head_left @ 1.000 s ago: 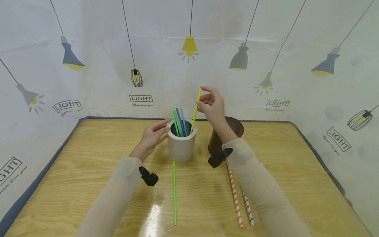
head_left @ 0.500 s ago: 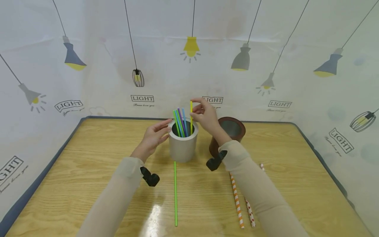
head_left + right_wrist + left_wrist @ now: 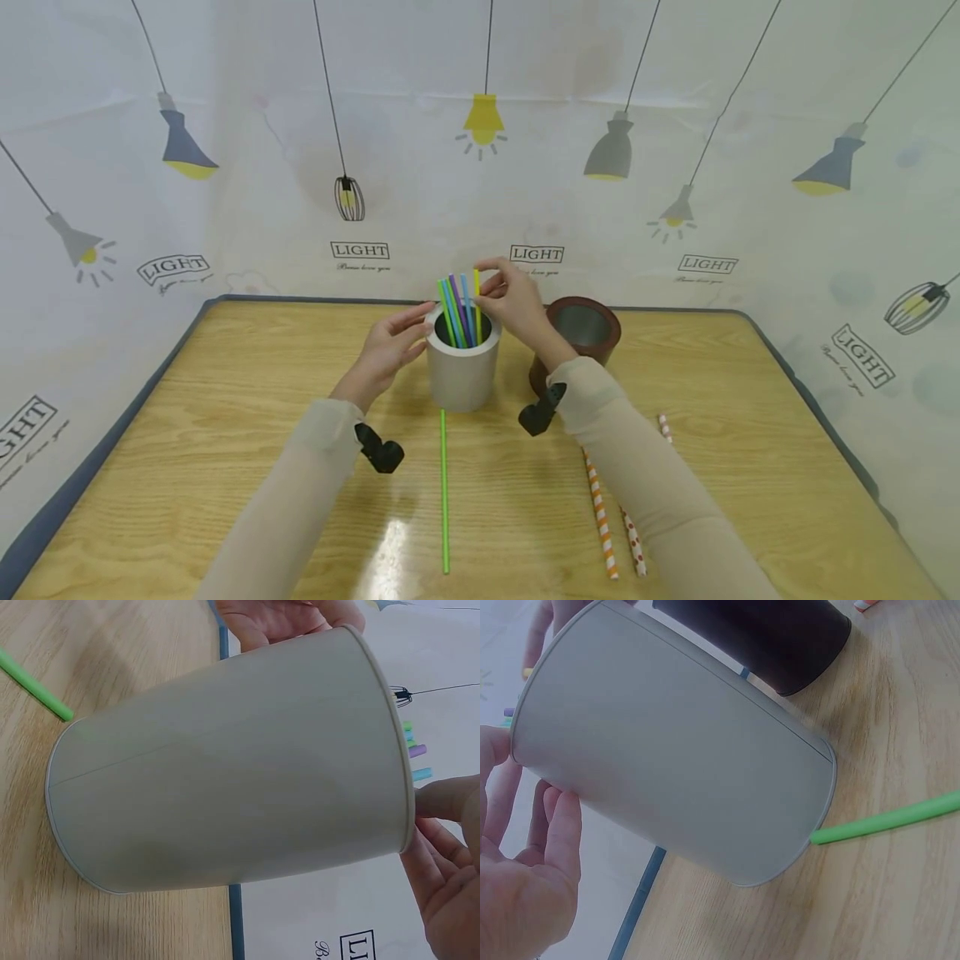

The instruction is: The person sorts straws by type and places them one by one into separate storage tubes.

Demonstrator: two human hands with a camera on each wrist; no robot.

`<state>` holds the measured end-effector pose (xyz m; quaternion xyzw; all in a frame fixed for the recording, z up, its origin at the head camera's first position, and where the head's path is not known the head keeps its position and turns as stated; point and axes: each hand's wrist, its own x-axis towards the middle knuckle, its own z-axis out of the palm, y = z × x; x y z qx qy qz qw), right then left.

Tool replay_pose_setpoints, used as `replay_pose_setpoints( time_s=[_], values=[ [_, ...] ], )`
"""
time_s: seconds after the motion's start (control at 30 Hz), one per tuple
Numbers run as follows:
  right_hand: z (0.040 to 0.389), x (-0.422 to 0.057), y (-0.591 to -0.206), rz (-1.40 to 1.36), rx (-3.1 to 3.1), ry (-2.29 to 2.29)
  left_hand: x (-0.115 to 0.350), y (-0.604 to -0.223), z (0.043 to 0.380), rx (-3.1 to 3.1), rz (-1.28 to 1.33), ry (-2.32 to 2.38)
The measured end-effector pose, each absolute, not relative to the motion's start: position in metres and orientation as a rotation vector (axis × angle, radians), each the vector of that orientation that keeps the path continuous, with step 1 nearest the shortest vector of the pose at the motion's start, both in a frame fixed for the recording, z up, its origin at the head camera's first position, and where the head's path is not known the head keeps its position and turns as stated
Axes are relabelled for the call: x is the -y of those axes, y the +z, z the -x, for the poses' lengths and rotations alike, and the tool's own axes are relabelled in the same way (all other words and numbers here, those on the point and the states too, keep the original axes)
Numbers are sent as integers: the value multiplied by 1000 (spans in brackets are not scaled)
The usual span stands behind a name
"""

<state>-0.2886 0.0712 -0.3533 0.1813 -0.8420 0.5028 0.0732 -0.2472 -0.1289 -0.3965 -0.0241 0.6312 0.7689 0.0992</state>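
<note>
With left hand (image 3: 386,354), touching gray holder (image 3: 461,379) toward surface's (image 3: 255,367) far edge; with right sleeve (image 3: 630,450), overlapping brown holder (image 3: 612,335); with right hand (image 3: 517,302), pinching yellow straw (image 3: 478,327) inside gray holder beside purple straw (image 3: 456,293).

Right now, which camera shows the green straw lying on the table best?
The head view: the green straw shows almost its full length, before the gray container. Each wrist view catches only the part nearest the container; the rest runs out of frame.
</note>
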Motion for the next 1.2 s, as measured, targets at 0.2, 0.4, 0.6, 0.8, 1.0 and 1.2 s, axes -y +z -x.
replay_pose_setpoints(
  time_s=[0.2, 0.4, 0.6, 0.8, 1.0, 1.2],
  values=[
    [288, -68, -356, -539, 2543, 1467, 129, -395, 246, -1857, 56, 2277],
    [287, -66, -357, -557, 2562, 1423, 129, -396, 246, -1857, 45, 2278],
    [288, -68, -355, -608, 2606, 1379, 129, -397, 246, -1863, 52, 2276],
    [285, -74, -352, -652, 2594, 1438, 129, -397, 246, -1861, 63, 2277],
    [279, -84, -349, -727, 2556, 1467, 129, -397, 246, -1855, 74, 2280],
    [270, -94, -346, -761, 2552, 1489, 129, -397, 246, -1855, 76, 2280]
  ],
)
